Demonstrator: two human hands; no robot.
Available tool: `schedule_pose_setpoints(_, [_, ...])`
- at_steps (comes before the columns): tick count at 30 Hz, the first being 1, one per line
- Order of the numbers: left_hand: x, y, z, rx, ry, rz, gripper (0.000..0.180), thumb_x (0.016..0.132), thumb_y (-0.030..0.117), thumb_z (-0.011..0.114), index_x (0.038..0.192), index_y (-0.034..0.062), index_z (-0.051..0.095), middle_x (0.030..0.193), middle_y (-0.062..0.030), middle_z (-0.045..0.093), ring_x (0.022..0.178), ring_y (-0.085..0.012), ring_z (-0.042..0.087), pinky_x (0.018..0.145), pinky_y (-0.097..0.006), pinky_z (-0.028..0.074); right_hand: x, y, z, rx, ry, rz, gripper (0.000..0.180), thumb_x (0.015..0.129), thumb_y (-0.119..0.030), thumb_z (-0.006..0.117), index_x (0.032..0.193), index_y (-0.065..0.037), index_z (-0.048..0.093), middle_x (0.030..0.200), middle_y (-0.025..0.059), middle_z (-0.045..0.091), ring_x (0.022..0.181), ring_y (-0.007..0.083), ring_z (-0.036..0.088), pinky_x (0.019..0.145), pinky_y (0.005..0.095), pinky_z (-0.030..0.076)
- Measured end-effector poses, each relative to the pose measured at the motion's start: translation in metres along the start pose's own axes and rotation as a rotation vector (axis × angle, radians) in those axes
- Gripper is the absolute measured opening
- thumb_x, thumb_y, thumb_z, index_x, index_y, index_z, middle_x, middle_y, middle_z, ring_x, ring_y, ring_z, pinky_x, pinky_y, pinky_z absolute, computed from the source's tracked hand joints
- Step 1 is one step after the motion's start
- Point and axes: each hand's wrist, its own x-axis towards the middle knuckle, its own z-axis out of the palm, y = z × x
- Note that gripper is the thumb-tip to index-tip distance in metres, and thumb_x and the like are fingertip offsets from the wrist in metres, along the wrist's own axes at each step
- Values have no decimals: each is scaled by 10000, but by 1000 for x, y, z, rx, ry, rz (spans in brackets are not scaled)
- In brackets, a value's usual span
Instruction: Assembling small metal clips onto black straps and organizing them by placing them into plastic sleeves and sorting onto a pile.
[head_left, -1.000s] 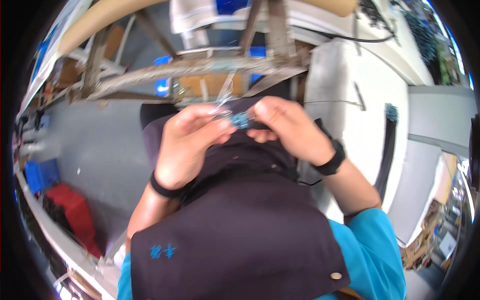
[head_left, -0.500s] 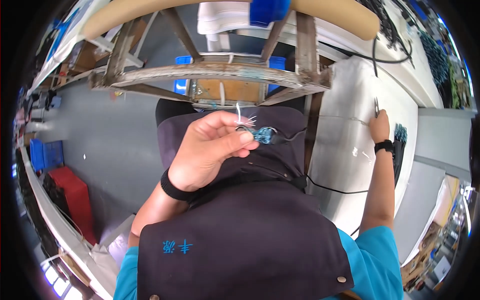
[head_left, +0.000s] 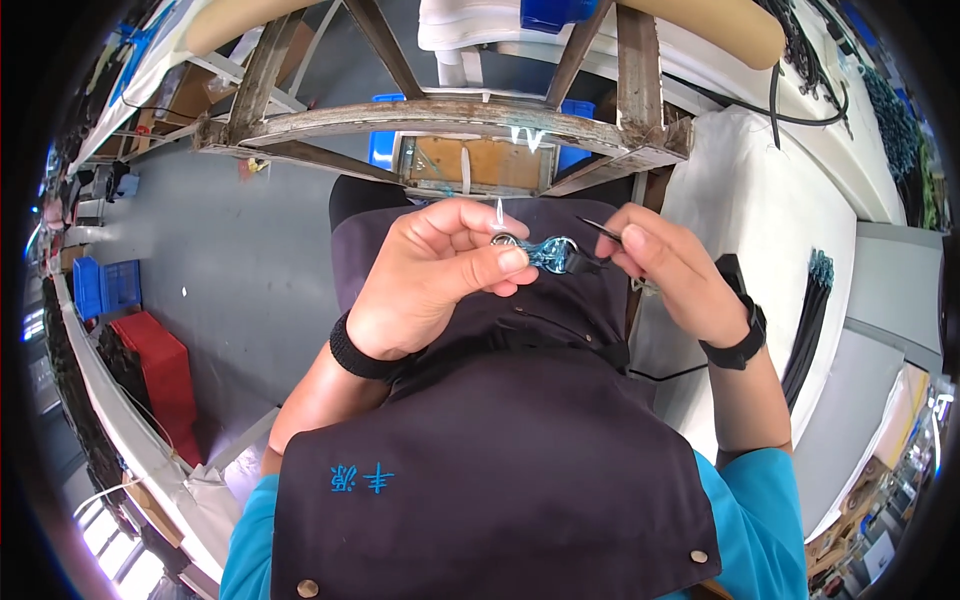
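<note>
Above my lap, my left hand (head_left: 440,260) is closed, thumb against fingers, on a blue cord piece (head_left: 545,256) strung between metal rings. A black strap (head_left: 590,264) runs from its right-hand ring. White thread ends (head_left: 499,212) stick up by the left-hand ring. Just right of the cord, my right hand (head_left: 670,265) pinches a slim dark pointed tool (head_left: 598,229). Its tip points left toward the cord, apart from it. The tool's rear part is hidden in the hand, so its exact kind cannot be made out.
A worn metal frame (head_left: 440,122) with a tan roll (head_left: 700,30) across its top stands ahead. To the right, a white-covered surface (head_left: 745,190) bears black straps with blue ends (head_left: 812,310). A red bin (head_left: 155,375) and blue bin (head_left: 105,275) are at left.
My right hand has come in from the white-covered surface at right to beside the cord piece, bringing the pointed tool. My left hand keeps its hold; the whole view has shifted slightly.
</note>
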Motion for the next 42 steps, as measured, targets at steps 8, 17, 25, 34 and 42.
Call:
schedule_pose_setpoints(8, [-1,-5,2,22,-43,16,166,831,4,635,991,24,593,875,-80,650,791,-192,669,702,-269,556,33,-18,18,51,-160,-73,382,958,-373,428,850,-25,543,688,-36,403,630,55,336,551,203,275])
schedule_pose_setpoints(17, [-8,-2,-13,28,2,27,170,816,13,659,974,26,596,914,-78,635,795,-197,669,694,-274,561,13,0,-1,192,-111,129,351,960,-347,440,881,-32,573,714,-56,453,628,32,362,548,182,293])
schedule_pose_setpoints(25, [-10,-2,-8,41,-1,193,113,820,32,666,912,3,607,874,-83,645,781,-151,643,712,-271,541,-57,124,-150,-570,836,256,403,955,-393,417,914,-25,577,621,1,447,567,94,402,524,246,326])
schedule_pose_setpoints(34, [-14,2,6,265,85,349,94,842,75,655,832,-11,619,800,-67,636,735,-126,623,706,-262,532,-54,155,-153,-1338,1123,1,377,880,-295,574,1142,-26,545,1070,177,578,951,318,559,839,406,442])
schedule_pose_setpoints(42, [-12,-8,17,261,151,300,78,850,73,644,833,0,623,792,-64,613,727,-131,620,679,-276,542,-1,-6,56,-248,240,-568,469,750,-97,729,1167,-26,528,987,103,604,835,215,605,738,283,492])
